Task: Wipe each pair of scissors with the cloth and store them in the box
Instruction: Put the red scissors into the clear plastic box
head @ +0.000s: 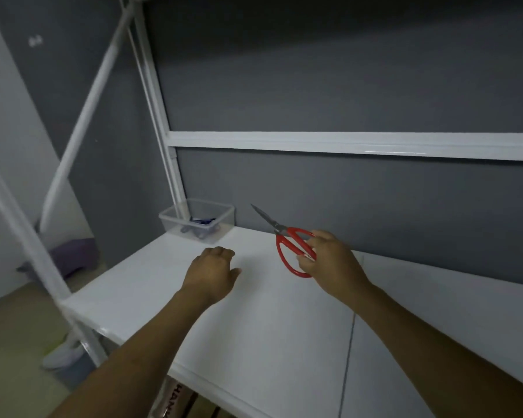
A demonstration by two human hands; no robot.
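My right hand (329, 260) grips the red handles of a pair of scissors (287, 241), held above the white table (254, 321) with the metal blades pointing up and to the left. My left hand (213, 274) hovers over the table to the left of the scissors, fingers loosely curled and holding nothing. A clear plastic box (198, 220) stands at the table's far left corner against the wall, with blue-handled scissors inside. No cloth is in view.
A grey wall panel with a white rail (344, 141) runs behind the table. White frame posts (163, 116) rise at the left. On the floor at the left lie a purple bundle (73, 254) and a white shoe (64, 352).
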